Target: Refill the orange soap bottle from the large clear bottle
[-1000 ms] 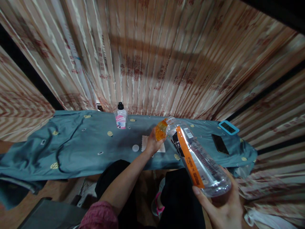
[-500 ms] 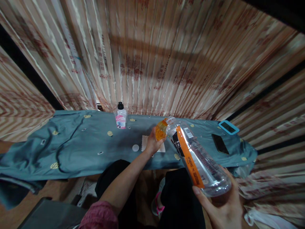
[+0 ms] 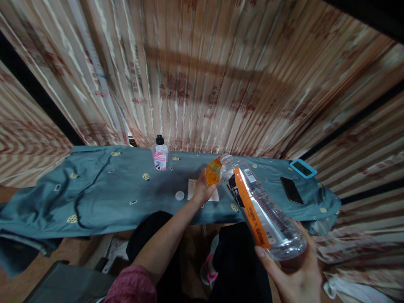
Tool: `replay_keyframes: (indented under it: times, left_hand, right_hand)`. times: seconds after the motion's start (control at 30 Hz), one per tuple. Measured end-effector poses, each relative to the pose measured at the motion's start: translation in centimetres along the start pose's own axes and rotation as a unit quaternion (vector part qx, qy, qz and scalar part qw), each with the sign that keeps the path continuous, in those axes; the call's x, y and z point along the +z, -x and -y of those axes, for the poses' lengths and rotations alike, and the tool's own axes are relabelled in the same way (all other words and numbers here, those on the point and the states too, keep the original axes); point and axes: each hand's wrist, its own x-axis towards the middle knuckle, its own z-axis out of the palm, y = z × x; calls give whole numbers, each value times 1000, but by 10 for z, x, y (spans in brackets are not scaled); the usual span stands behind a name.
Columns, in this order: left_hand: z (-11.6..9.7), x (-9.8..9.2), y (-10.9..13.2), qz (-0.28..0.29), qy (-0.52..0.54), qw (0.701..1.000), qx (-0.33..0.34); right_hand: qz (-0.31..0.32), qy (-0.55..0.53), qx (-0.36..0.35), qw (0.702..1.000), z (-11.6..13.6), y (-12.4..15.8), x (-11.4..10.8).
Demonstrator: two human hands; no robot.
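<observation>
My left hand (image 3: 204, 189) is closed around a small orange see-through cup (image 3: 213, 171), tilted towards the right. A large clear plastic bottle (image 3: 259, 206) with an orange and black label leans down to the left, its mouth at the cup's rim. My right hand (image 3: 296, 269) grips the bottle near its base, thumb on the near side. Whether liquid is running between them is too fine to make out. Under my left hand lies a pale scalloped cloth (image 3: 191, 188), partly hidden. Beside it is a white round cap (image 3: 179, 195).
A pump-top bottle (image 3: 160, 156) with a pink label and black top stands towards the back. On the right lie a dark phone (image 3: 291, 190) and a blue-framed device (image 3: 303, 168). A teal patterned cloth (image 3: 101, 189) covers the narrow table; a pleated curtain (image 3: 202, 84) hangs behind.
</observation>
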Motion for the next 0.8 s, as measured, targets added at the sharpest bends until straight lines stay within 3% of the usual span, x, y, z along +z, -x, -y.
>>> replay_keyframes:
  times: [0.8]
  left_hand:
    - [3, 2, 0, 3, -7, 1000, -9]
  right_hand:
    - [0, 1, -7, 1000, -4, -1, -1]
